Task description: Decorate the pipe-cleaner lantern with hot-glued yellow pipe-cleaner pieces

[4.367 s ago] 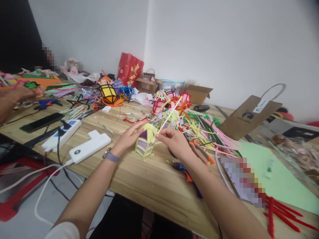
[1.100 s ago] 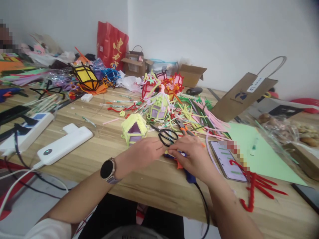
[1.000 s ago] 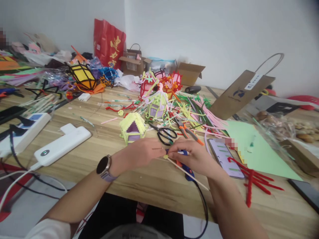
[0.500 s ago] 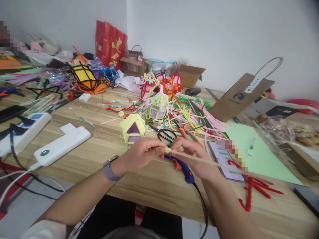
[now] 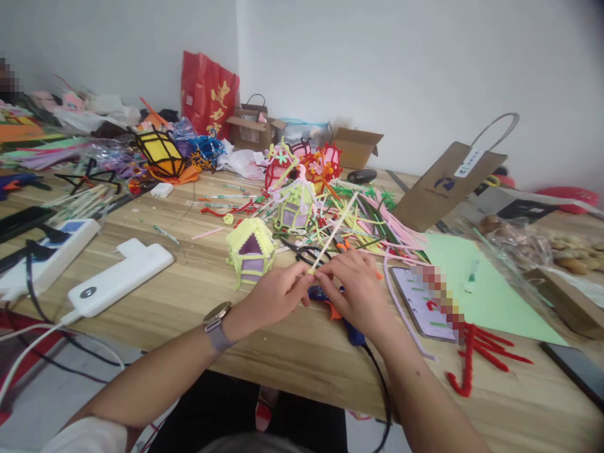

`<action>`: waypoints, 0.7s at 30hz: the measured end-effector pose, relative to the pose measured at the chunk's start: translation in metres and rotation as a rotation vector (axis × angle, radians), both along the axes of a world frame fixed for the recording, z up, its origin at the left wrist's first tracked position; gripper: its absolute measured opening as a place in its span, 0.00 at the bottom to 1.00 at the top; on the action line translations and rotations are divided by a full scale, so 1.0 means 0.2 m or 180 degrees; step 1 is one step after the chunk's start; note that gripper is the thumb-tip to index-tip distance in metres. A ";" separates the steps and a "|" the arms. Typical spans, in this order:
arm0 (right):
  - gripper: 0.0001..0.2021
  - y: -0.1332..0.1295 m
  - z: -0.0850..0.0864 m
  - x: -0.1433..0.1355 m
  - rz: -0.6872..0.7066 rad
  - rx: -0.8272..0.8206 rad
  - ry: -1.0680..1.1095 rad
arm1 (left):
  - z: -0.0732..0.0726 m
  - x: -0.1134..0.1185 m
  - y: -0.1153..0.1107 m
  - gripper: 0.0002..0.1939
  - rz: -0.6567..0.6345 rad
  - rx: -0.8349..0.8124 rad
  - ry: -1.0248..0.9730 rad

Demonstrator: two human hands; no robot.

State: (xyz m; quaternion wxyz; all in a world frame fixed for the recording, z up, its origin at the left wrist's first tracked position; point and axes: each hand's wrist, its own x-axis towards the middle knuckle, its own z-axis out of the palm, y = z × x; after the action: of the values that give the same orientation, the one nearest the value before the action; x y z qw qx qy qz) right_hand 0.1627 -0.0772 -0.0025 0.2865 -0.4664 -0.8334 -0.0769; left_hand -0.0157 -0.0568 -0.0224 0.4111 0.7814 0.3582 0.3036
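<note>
My left hand (image 5: 278,294) and my right hand (image 5: 356,286) meet above the table, fingertips pinching the lower end of a pale yellow pipe cleaner (image 5: 336,231). Its free end points up and away to the right; the pinched end looks curled, mostly hidden by the fingers. Under my right hand lies a blue and orange glue gun (image 5: 355,333), partly covered. A small yellow-green pipe-cleaner house (image 5: 250,251) stands just beyond my left hand. Black scissors (image 5: 306,253) lie past the fingertips. Behind them stands a second, lilac and green house (image 5: 293,211).
A phone (image 5: 422,305), red pipe cleaners (image 5: 469,358) and green paper (image 5: 491,283) lie at right. At left are a white power bank (image 5: 123,277) and a power strip (image 5: 56,255). Loose pipe cleaners (image 5: 382,217), lanterns, bags and boxes fill the back.
The pipe cleaner's long end has swung from pointing right over my right wrist to pointing up and away. My right hand has turned palm-down; the camera view has shifted slightly.
</note>
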 end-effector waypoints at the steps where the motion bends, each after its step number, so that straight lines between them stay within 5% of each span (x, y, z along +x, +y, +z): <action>1: 0.11 0.00 0.00 0.00 -0.0063 0.0084 -0.0054 | 0.01 0.00 0.00 0.15 0.0058 0.0070 0.0011; 7: 0.13 0.00 0.00 -0.02 -0.0237 0.0584 -0.0093 | 0.01 0.02 -0.02 0.16 0.0084 -0.0166 -0.0469; 14: 0.11 0.01 -0.01 -0.01 -0.0085 0.0299 0.0240 | 0.02 0.01 0.01 0.15 0.0039 -0.0019 -0.0246; 21: 0.09 0.00 0.02 0.01 0.0164 -0.0048 0.0078 | 0.01 0.01 0.02 0.14 0.0476 0.1487 0.0607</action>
State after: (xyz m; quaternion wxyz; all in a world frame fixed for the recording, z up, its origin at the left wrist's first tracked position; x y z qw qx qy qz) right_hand 0.1656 -0.0780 0.0017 0.2951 -0.4478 -0.8421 -0.0576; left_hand -0.0146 -0.0536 -0.0197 0.1604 0.8515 0.3722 0.3326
